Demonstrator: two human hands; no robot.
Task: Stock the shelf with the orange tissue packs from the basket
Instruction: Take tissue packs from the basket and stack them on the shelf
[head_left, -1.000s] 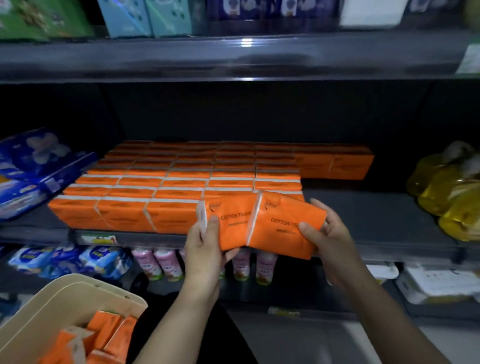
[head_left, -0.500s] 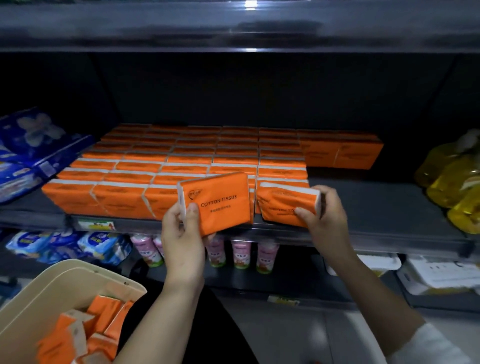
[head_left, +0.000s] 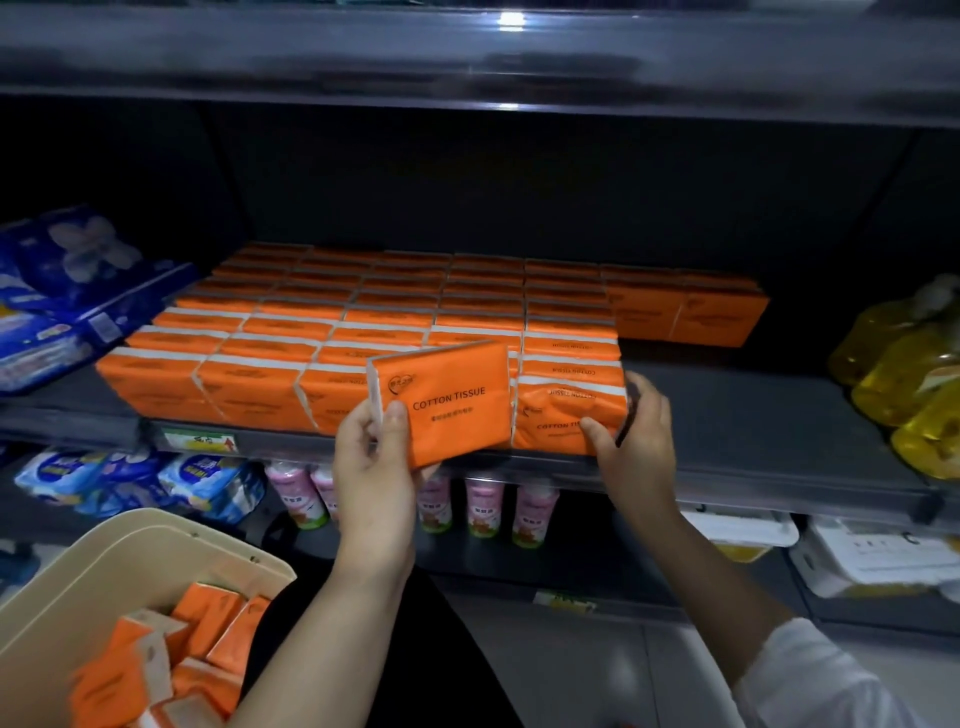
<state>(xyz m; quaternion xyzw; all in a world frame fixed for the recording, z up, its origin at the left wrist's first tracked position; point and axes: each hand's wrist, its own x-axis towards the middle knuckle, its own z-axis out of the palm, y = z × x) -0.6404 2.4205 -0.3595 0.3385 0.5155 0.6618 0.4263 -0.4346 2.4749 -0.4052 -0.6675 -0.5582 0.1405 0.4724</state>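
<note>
At the near lip of the shelf (head_left: 753, 415), the right hand (head_left: 636, 441) has its thumb on the front and its fingers curled round the right end of the front pack (head_left: 566, 405). That pack stands at the near end of the rightmost full column, touching the pack behind it. Just to its left, the left hand (head_left: 374, 467) pinches the held pack (head_left: 452, 400) by its left end, thumb on the printed face and fingers behind. It is upright in the air in front of the rows (head_left: 363, 312), not yet on the shelf. Beyond the hands, those rows of orange packs fill the shelf's left and middle from near to far, and two more packs (head_left: 685, 312) stand at the far right. The near right of the shelf is bare, so there looks to be room for further columns. Down at the near left, the basket (head_left: 156, 535) holds several loose packs (head_left: 197, 639); how many I cannot tell. Blue packs (head_left: 78, 280) lie at the shelf's left end and yellow bottles (head_left: 904, 364) at its right. I judge the job well advanced but unfinished: one pack is being seated, one waits in hand, and the basket's remainder is left to shelve.
</note>
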